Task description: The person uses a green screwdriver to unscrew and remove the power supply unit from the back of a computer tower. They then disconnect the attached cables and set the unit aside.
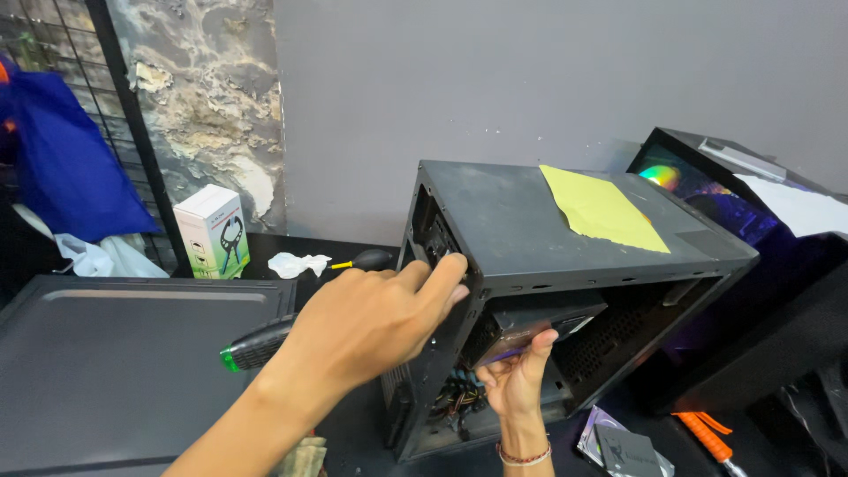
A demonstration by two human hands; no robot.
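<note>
Left hand (375, 322) lies against the rear corner of the black computer case (530, 230), fingers curled and pressed on the back panel edge; a screwdriver with a black and green handle (252, 346) shows beneath the palm, though whether the hand grips it cannot be told. Right hand (521, 375) reaches into the open side of the case from below, fingers closed on the underside of the power supply unit (539, 322) — a grey box seated in the upper rear corner, directly between the two hands. A beaded bracelet (523, 458) circles the right wrist.

Packages and labels: a yellow sheet of paper (601, 210) lies flat on the case top, towards its right end. A small white and green carton (212, 231) stands upright at the wall, left of the case. A silver pouch (623, 446) lies on the bench at lower right, beside an orange-handled tool (707, 435).

A detached dark side panel (132, 371) lies flat at left. Crumpled white tissue (299, 263) and a black blower bulb (367, 259) sit behind the left hand. The bench (274, 246) is black. Second case with glowing coloured panel (698, 190) stands at right. Wall grey — peeling patch at upper left; blue cloth (62, 163) hangs on a wire rack.
</note>
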